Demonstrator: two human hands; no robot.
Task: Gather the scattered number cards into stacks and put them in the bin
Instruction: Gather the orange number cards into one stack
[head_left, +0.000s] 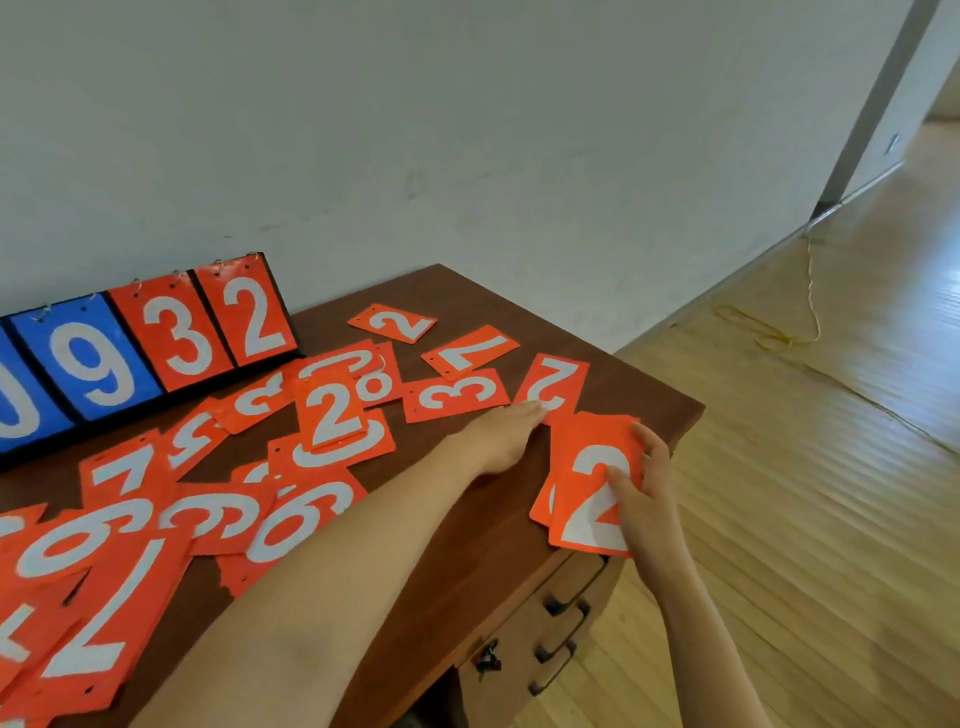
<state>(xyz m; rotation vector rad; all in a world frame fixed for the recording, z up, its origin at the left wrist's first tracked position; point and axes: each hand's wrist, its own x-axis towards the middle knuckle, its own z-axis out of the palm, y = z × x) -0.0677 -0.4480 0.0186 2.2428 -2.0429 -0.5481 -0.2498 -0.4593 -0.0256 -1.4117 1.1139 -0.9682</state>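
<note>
Your left hand (501, 436) lies flat on the table (467, 545), fingers (530, 410) straight and released, tips touching the near edge of a loose orange "2" card (553, 382). Your right hand (647, 493) grips a stack of orange number cards (587, 467) at the table's right edge, fingers curled round its right side and thumb on the top card, a white "2". The stack's near end hangs past the table edge.

Just left of the loose "2" lies a "3" card (457, 397), and beyond it a "7" card (470, 351) and another "2" card (392, 323), all apart from each other. More orange cards (156, 519) overlap in a scattered heap across the left half of the table. A flip scoreboard (130, 353) stands at the back left against the wall, showing blue 9 and orange 3, 2. Drawer handles (566, 608) show on the table front. A yellow cord (779, 340) lies on the wooden floor.
</note>
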